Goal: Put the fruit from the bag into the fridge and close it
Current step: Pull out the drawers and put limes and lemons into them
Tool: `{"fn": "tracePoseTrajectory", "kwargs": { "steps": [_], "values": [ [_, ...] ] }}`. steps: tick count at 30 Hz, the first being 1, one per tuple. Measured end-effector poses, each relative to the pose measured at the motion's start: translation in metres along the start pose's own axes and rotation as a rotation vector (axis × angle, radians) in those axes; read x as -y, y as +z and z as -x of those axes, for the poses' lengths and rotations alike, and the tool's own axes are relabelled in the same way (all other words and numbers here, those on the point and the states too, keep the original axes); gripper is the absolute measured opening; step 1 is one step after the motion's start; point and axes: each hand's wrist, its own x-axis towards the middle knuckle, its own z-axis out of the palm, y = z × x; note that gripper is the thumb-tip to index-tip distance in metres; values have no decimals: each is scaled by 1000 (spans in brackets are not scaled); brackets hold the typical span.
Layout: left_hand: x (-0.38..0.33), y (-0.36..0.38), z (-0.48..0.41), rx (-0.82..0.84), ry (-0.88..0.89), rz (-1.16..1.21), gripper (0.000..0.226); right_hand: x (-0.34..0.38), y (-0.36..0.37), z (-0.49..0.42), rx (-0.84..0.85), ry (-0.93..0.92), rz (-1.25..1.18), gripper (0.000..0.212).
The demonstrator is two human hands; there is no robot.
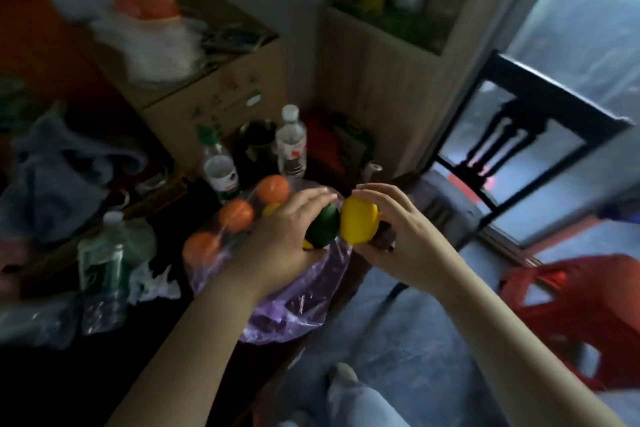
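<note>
Your left hand (284, 236) grips a dark green fruit (325, 227), your right hand (401, 236) a yellow fruit (358, 224), both over the purple bag (298, 305). Risk: the unheld bag slumps and the oranges (236, 215) roll out.

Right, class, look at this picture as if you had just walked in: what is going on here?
A person stands at a dark table with a purple plastic bag of fruit on it. The left hand holds a dark green fruit and the right hand holds a lemon, both just above the bag. Three oranges lie inside the bag. No fridge is in view.
</note>
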Motion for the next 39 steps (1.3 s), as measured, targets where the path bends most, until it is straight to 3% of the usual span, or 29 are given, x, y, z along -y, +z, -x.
{"fn": "tracePoseTrajectory", "kwargs": {
  "steps": [9,20,29,39],
  "values": [
    [-68,13,4,179,459,-32,80,71,-35,115,-336,311,206,62],
    [-205,48,54,363,929,59,83,197,-82,286,-626,676,546,68],
    [-320,76,188,456,1220,234,76,345,-73,437,-751,960,741,80],
    [-422,104,390,632,1488,314,78,540,-21,609,-971,1185,959,66]
  ]
}}
